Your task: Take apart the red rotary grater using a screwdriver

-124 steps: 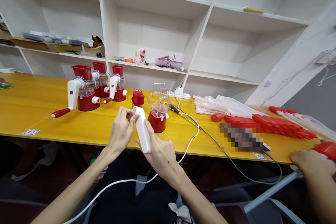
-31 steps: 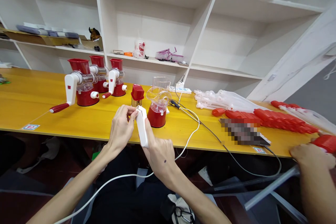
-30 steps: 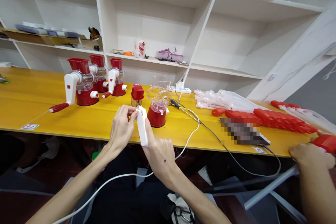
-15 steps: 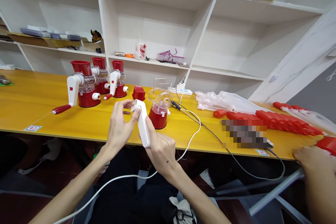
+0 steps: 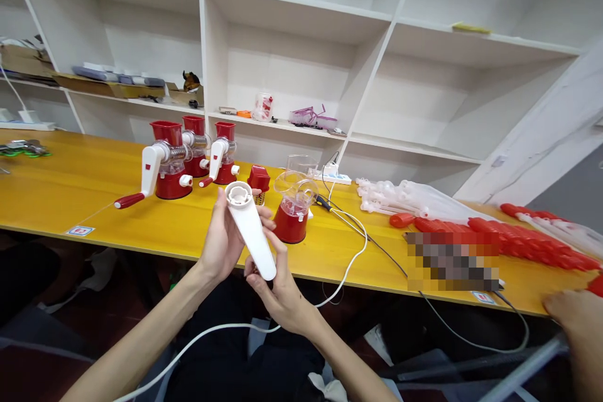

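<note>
White plastic forms the crank arm, tilted in the air over the yellow table's front edge. The left hand is closed around its socket end, fingers behind; the right hand grips its narrow end. Tabletop shows between the left wrist and three red graters, standing upright at left. Just beyond the hands stand a red hopper over perforated metal and a red base with clear, rounded housing. To the right, a screwdriver and looping white cable lie before glossy, ribbed red handles.
</note>
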A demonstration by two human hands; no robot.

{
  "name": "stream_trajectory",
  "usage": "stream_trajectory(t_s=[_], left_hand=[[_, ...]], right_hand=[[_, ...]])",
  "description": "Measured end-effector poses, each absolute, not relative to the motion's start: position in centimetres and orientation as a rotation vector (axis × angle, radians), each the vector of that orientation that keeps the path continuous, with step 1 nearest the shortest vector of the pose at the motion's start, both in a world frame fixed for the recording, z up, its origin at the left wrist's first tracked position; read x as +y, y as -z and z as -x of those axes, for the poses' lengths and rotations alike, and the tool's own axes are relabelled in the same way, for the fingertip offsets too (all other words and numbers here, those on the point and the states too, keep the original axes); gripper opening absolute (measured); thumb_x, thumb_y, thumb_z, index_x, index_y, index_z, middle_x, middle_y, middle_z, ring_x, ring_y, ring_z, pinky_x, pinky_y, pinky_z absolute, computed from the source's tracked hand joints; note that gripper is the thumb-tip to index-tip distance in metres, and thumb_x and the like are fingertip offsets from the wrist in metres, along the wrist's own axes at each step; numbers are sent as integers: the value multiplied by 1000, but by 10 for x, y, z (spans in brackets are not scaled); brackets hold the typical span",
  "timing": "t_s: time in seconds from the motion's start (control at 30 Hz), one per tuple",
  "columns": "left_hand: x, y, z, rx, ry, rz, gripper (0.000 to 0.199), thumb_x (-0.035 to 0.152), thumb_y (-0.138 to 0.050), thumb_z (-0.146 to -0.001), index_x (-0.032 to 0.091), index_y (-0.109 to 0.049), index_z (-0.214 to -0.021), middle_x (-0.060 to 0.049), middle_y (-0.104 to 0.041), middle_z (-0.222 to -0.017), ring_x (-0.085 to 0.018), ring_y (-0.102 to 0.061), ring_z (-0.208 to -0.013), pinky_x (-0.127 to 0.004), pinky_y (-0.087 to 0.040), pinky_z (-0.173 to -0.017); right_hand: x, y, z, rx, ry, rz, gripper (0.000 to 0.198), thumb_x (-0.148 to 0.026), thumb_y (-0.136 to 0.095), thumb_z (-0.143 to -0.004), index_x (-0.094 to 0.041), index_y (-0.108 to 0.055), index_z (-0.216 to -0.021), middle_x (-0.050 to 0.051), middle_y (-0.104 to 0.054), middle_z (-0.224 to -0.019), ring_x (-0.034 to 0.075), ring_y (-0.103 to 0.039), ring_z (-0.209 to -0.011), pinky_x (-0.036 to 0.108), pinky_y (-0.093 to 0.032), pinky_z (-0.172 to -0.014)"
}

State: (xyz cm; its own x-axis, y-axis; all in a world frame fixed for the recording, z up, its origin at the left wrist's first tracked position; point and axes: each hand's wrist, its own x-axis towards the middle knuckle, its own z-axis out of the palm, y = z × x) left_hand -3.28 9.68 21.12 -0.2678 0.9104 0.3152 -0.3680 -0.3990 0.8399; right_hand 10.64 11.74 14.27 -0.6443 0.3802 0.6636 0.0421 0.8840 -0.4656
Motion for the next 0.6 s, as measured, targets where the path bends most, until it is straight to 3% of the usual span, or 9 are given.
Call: stream_trajectory(t_s=[0.07, 0.1, 0.2, 0.27, 0.4, 0.6], left_hand=[[93, -214, 36, 830, -1851, -979, 64, 75, -25, -93, 21, -58, -95, 2, -52, -61, -13, -53, -49, -25, -49, -48], [91, -215, 37, 835, -1860, -966, 64, 77, -24, -92, 21, -57, -91, 3, -47, -58, -11, -47, -46, -23, -45, -43], [80, -216, 33, 875, -1791, -980, 64, 78, -29, -90, 21, -58, -89, 3, -49, -59, -11, -44, -44, -23, -41, -40], [73, -214, 27, 956, -1782, -1031, 62, 76, -35, -90, 20, -61, -92, -1, -59, -67, -13, -52, -50, -25, -47, -45], [65, -210, 18, 1122, -1934, -1262, 50, 65, -42, -95, 21, -65, -98, -5, -67, -90, -16, -63, -71, -27, -56, -64], [61, -209, 17, 1112, -1753, -1359, 44, 65, -43, -94, 25, -59, -108, -1, -60, -80, -11, -52, -49, -22, -47, -38]], right_hand=[[115, -158, -116, -2381, -330, 232, 70, -49, -50, -97, -11, -24, -150, 14, -64, -114, 18, -66, -101, 33, -56, -92], [115, -167, -120, -2410, -199, 237, 70, -55, -56, -92, -14, -37, -145, 13, -65, -112, 20, -66, -102, 34, -56, -90], [112, -198, -129, -2156, 36, 283, 39, -48, -53, -97, -14, -60, -115, 6, -67, -92, 14, -65, -86, 24, -53, -76], [109, -218, -128, -2142, 248, 251, 28, -40, -52, -99, -15, -60, -107, 4, -64, -88, 10, -63, -78, 20, -49, -68], [109, -244, -124, -2225, 609, 315, 30, -42, -49, -100, -15, -56, -90, 1, -59, -80, 9, -55, -66, 22, -41, -56], [122, -253, -133, -2282, 905, 187, 6, -19, -54, -97, -20, -52, -92, -2, -55, -77, 10, -46, -62, 25, -31, -57]])
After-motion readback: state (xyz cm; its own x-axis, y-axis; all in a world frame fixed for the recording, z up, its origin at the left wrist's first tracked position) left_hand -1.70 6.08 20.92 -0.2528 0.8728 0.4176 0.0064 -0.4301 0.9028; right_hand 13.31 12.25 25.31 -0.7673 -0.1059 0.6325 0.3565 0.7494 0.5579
